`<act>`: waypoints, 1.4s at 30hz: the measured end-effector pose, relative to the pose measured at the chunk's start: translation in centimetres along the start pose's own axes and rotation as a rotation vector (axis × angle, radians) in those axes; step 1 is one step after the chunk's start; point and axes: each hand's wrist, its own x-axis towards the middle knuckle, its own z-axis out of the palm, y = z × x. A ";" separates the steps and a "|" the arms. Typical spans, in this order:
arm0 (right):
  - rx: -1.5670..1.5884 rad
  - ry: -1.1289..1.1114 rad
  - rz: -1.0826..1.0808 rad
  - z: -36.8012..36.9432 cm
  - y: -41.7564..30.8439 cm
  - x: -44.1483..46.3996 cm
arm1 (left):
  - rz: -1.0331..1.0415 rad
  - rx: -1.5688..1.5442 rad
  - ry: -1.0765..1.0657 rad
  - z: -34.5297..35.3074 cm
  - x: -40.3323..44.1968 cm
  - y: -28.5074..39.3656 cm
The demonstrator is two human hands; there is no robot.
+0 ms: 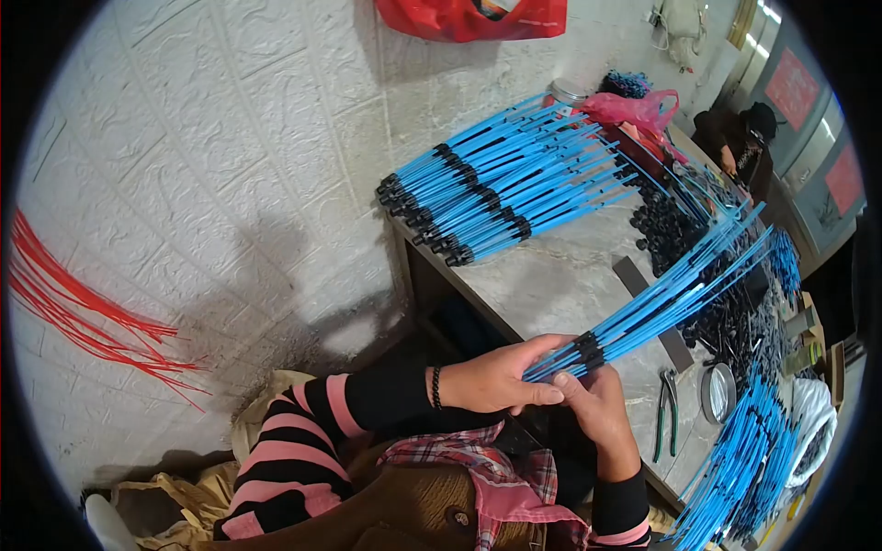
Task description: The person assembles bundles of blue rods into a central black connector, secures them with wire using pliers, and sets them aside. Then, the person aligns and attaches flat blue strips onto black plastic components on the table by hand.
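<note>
A bundle of thin blue rods [675,285] is in both my hands, fanned out toward the upper right. Black clips [588,349] band the rods near their lower end. My left hand [501,376], with a dark bracelet at the wrist, is closed around that lower end, its thumb across the front. Below the black clips, my right hand [597,404] grips the same bundle from the right, the two thumbs almost meeting. Some of the rod ends are hidden behind my fingers.
Several banded blue rod bundles [514,179] lie in a row on the marble-look table [537,285]. Green-handled pliers [666,413], a round metal tin [718,393], a black strip [654,312] and loose blue rods [744,459] lie rightward. Another person [740,147] sits beyond.
</note>
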 end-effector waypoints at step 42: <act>-0.245 -0.162 0.333 -1.2 3.5 -0.4 | 0.203 1.491 1.061 -16.0 -0.1 3.1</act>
